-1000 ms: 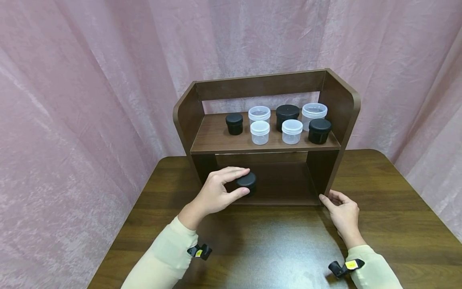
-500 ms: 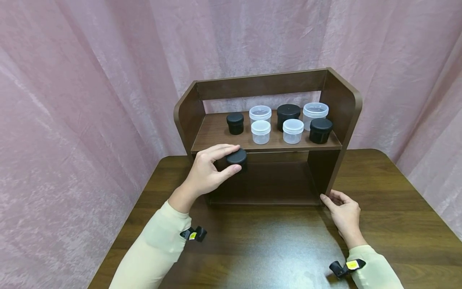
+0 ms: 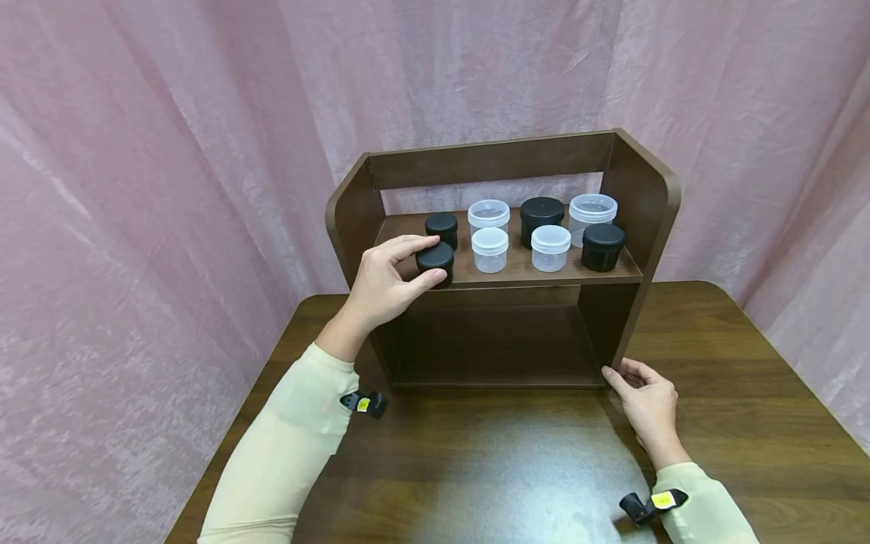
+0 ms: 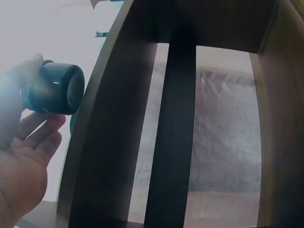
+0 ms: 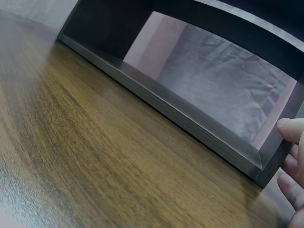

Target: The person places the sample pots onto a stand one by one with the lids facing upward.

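Note:
My left hand (image 3: 389, 281) grips a small black lidded jar (image 3: 435, 261) between thumb and fingers, at the front left edge of the upper shelf (image 3: 401, 227). The left wrist view shows that jar (image 4: 59, 88) beside the shelf board's edge. Right behind it on the shelf stands another small black jar (image 3: 442, 229), partly covered in the head view. My right hand (image 3: 646, 400) pinches the lower front corner of the brown rack's right side panel (image 3: 639, 219); its thumb (image 5: 289, 129) lies against the panel in the right wrist view.
Farther right on the upper shelf are clear jars such as this small one (image 3: 490, 251), a larger black jar (image 3: 541, 219) and a small black jar (image 3: 602, 247) by the side panel. The rack stands on a wooden table (image 3: 503, 468) before a pink curtain (image 3: 204, 151).
My left hand has raised the black jar from in front of the lower compartment to the upper shelf's front edge, drifting slightly left. My right hand has stayed at the rack's corner.

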`<state>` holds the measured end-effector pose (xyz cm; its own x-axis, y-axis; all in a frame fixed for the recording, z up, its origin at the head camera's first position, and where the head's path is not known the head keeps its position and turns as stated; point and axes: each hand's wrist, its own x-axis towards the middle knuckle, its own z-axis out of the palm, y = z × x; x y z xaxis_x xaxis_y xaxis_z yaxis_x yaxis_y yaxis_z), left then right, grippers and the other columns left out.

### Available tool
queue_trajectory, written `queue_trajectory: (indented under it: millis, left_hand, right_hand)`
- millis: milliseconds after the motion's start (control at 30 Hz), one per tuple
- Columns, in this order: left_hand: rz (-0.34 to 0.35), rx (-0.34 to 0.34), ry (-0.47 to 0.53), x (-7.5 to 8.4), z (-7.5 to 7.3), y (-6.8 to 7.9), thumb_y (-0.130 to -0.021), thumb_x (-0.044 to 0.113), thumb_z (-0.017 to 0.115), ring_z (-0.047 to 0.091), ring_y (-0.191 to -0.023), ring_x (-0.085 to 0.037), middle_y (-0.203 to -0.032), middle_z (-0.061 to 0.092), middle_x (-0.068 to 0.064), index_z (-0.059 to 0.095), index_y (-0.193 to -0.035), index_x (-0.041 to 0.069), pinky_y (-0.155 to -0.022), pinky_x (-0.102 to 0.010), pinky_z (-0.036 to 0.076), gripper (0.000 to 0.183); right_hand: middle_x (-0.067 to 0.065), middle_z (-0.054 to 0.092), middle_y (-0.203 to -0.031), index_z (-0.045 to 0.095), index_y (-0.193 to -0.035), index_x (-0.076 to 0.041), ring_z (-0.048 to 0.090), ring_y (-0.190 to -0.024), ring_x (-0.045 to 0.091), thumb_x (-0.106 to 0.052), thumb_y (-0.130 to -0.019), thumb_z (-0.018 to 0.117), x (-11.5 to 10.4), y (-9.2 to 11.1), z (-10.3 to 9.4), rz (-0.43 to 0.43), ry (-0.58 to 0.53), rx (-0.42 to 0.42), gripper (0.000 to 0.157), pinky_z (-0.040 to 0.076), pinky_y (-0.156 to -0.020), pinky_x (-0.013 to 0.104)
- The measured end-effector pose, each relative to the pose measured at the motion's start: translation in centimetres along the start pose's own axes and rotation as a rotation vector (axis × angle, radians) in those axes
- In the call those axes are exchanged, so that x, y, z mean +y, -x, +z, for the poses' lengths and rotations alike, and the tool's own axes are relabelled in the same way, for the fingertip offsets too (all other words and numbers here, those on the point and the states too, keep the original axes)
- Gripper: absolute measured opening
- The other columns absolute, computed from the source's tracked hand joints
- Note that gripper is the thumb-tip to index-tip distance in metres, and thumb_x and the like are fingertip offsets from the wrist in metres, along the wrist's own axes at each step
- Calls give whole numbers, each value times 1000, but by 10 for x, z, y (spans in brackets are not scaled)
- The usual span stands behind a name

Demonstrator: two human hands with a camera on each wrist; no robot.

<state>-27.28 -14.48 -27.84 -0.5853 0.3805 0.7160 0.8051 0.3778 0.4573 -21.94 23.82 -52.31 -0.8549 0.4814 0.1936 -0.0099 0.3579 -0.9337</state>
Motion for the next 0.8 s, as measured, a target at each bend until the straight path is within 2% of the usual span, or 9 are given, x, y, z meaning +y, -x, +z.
queue_trajectory:
  millis: [200, 333, 500, 667, 800]
  left_hand:
    - [-106, 1, -13, -10, 0, -8, -78, 20, 82, 60, -110, -13, -118, 67, -4, 68, -119, 5, -89, -35, 52, 46]
    - [-156, 4, -17, -14, 3, -11, -77, 21, 83, 61, -109, -14, -118, 67, -6, 68, -119, 6, -90, -34, 52, 47]
    - [-166, 20, -8, -16, 6, -12, -77, 20, 83, 62, -107, -16, -117, 66, -6, 68, -119, 5, -87, -30, 52, 47]
    - [-173, 45, -64, -17, 7, -13, -77, 24, 83, 60, -105, -16, -113, 66, -5, 70, -117, 7, -87, -29, 52, 46]
    - [-192, 49, -119, -18, 8, -13, -77, 30, 83, 58, -100, -17, -109, 65, -2, 71, -118, 11, -81, -29, 50, 47]
  right_hand:
    - [-13, 66, -84, 72, -103, -6, 60, -79, -4, -33, -78, 81, 1, 1, 1, 2, -4, 2, 37, 46, -64, 10]
    - [-11, 68, -85, 72, -102, -6, 60, -78, -4, -32, -78, 81, 0, 2, 1, 1, -5, 2, 36, 45, -63, 10]
    - [-5, 70, -87, 73, -101, -5, 59, -77, -4, -32, -79, 81, -1, 2, 1, -6, -11, 6, 36, 45, -64, 9]
    - [-6, 70, -87, 72, -102, -5, 59, -78, -5, -31, -79, 81, -2, 2, 0, -12, -15, 5, 36, 45, -64, 9]
    - [-8, 69, -87, 72, -102, -5, 59, -78, -5, -30, -79, 81, -3, 2, 0, -11, -17, 7, 36, 45, -65, 9]
